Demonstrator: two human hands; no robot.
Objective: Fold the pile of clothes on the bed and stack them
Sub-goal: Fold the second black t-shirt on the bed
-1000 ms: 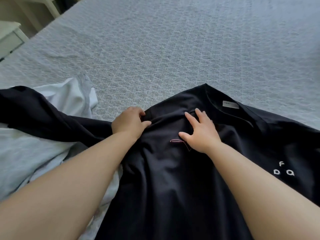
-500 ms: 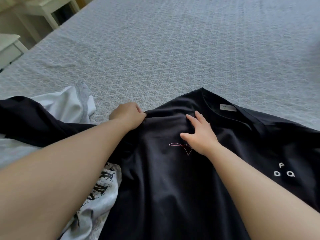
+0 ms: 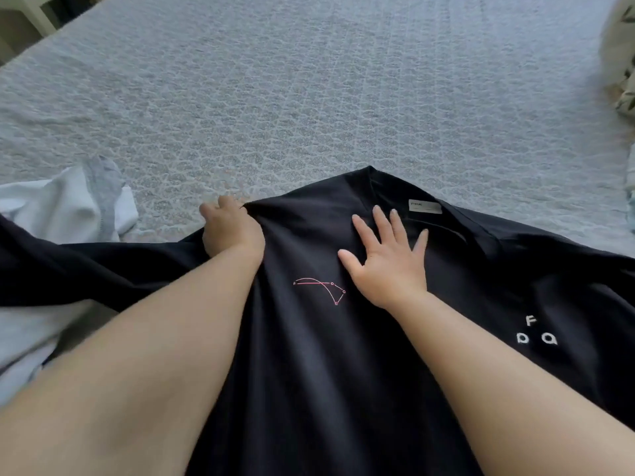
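Two hands on a black T-shirt (image 3: 309, 372) spread across the bed (image 3: 309, 97).

The left hand (image 3: 231, 231) gripped a fold at the shirt's upper edge, fingers curled into the fabric; the right hand (image 3: 388, 266) lay flat on the chest just below the collar label (image 3: 425, 206) — fingers straight, spread, grasping nothing. White garments (image 3: 65, 207) lay to the left, partly under a black sleeve — a patterned cloth (image 3: 622, 53) at far right.

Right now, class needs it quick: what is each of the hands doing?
Left hand: fingers curled, gripping a fold of the black T-shirt.
Right hand: open, fingers spread, pressing flat on the T-shirt below the collar.
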